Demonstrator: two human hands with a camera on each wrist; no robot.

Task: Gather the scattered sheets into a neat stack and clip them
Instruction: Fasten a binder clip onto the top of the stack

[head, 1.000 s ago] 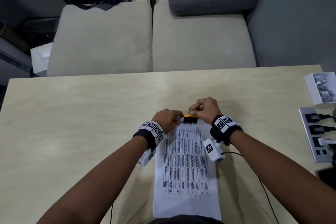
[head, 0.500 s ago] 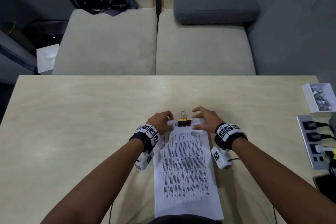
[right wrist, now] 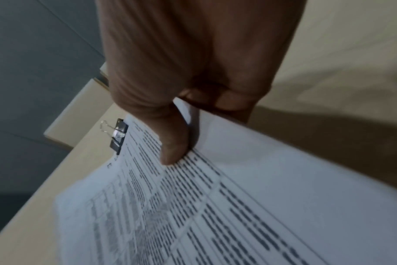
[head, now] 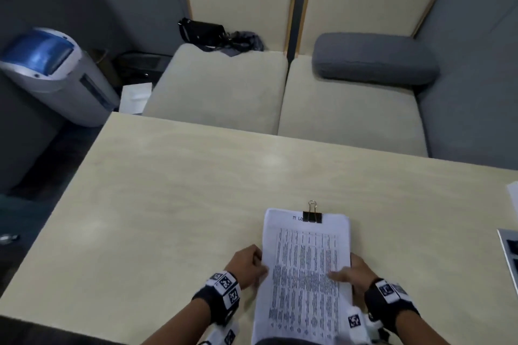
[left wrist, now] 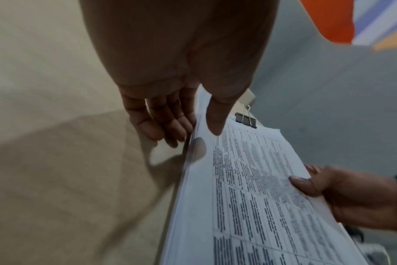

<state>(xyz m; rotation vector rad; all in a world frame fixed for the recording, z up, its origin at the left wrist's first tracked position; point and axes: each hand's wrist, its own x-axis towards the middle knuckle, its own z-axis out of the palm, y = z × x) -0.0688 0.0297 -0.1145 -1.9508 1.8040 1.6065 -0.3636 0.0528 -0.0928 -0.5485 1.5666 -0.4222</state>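
Observation:
The stack of printed sheets (head: 305, 260) is held together by a black binder clip (head: 312, 217) on its far short edge, wire handle pointing away from me. My right hand (head: 344, 274) pinches the stack's right edge, thumb on the top page (right wrist: 238, 206) and fingers underneath, out of sight. My left hand (head: 262, 266) is at the left edge. Its fingers (left wrist: 161, 129) lie straight beside the stack (left wrist: 249, 197), and the thumb hovers just over the page, throwing a shadow. The clip (left wrist: 246, 120) (right wrist: 119, 136) shows in both wrist views. The stack's near end is raised off the table (head: 168, 190).
A power strip (head: 508, 255) and the corner of a white box (head: 513, 196) sit at the table's right edge. Beyond the table stands a beige sofa (head: 224, 92) with a grey cushion (head: 372, 60) and a black bag (head: 203, 33). An air purifier (head: 53, 73) stands far left.
Both hands left the clip end and slid back along the stack's long sides. The right hand now pinches the stack, whose near end has lifted. The head view swung left.

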